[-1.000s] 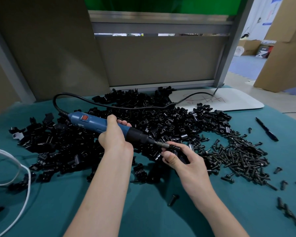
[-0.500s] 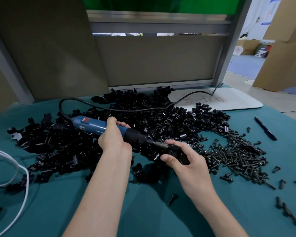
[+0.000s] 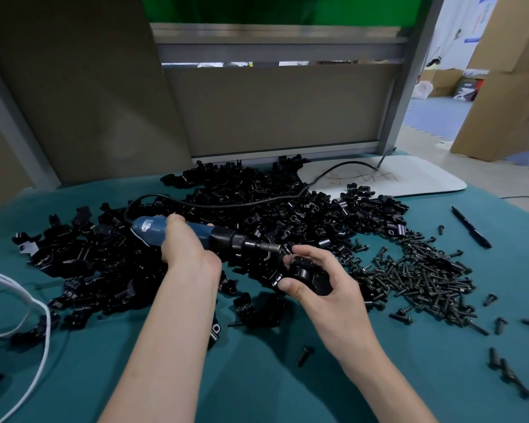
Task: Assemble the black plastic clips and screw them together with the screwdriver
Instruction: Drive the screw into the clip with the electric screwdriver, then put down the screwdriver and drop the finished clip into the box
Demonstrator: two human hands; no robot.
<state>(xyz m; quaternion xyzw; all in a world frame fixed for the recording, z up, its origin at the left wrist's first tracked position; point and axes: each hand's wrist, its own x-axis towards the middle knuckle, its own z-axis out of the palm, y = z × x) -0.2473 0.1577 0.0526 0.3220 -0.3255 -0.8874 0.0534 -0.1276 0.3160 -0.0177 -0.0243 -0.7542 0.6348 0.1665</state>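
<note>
My left hand [image 3: 187, 252] grips a blue electric screwdriver [image 3: 196, 235] with a black nose, held nearly level and pointing right. Its metal bit reaches to just above my right hand [image 3: 324, 285], which holds a black plastic clip [image 3: 310, 274] between thumb and fingers. Whether the bit touches the clip I cannot tell. A big heap of loose black clips [image 3: 257, 209] covers the teal mat behind both hands. To the right lies a pile of black screws [image 3: 422, 279].
The screwdriver's black cable [image 3: 318, 178] loops back over the heap to a white board [image 3: 409, 178]. A black pen [image 3: 471, 227] lies far right. A white cord [image 3: 28, 300] curls at the left edge. Stray screws [image 3: 304, 355] dot the mat in front. A partition wall stands behind.
The screwdriver has rolled in my left hand, so its red switch no longer shows. My right hand has turned the clip and opened slightly around it; the bit now sits above it.
</note>
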